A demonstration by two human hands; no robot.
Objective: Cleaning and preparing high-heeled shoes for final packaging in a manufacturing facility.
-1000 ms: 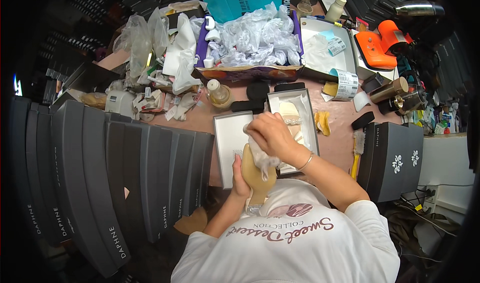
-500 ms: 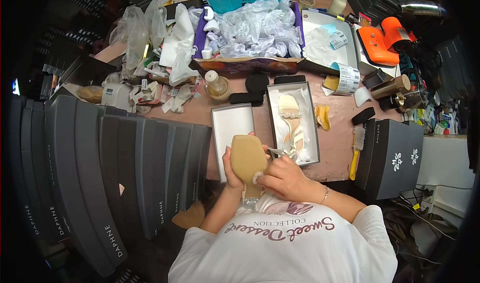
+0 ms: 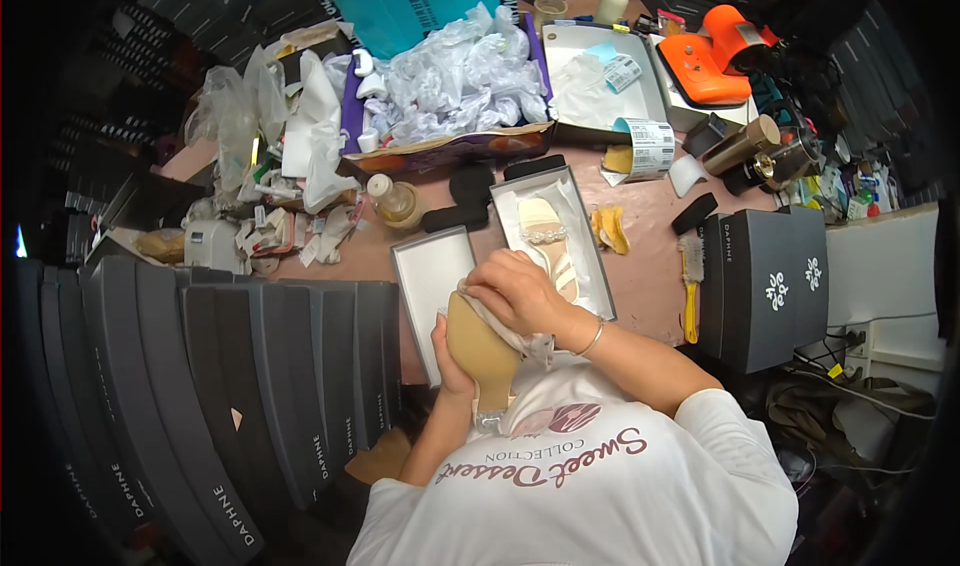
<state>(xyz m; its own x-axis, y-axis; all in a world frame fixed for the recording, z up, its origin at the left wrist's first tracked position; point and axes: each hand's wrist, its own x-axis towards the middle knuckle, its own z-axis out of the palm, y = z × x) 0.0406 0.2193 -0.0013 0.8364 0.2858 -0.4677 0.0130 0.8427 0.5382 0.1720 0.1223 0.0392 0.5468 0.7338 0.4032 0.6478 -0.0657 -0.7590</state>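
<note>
My left hand [image 3: 453,368] grips a sandal [image 3: 478,351] by its side, tan sole turned up and clear heel toward my chest. In my right hand [image 3: 520,292] a whitish cloth [image 3: 518,340] is pinched; it lies against the toe end and edge of the sole, and its loose end hangs past my fingers. Just beyond, a cream sandal with a beaded strap [image 3: 541,222] lies in a paper-lined grey shoe box [image 3: 597,266], partly hidden by my right hand. Left of that stands an upturned grey lid or tray with white inside [image 3: 432,264].
Dark shoe boxes [image 3: 285,366] stand in a row at left; more boxes [image 3: 760,286] stand at right. Farther back are a carton of crumpled plastic [image 3: 455,76], a bottle [image 3: 395,201], an orange tape dispenser [image 3: 710,71], a yellow-handled brush [image 3: 691,291] and a yellow cloth [image 3: 608,229].
My right hand with the cloth has moved from the sole's lower right edge up to its toe end. The sandal has tilted slightly, and the whole view has shifted.
</note>
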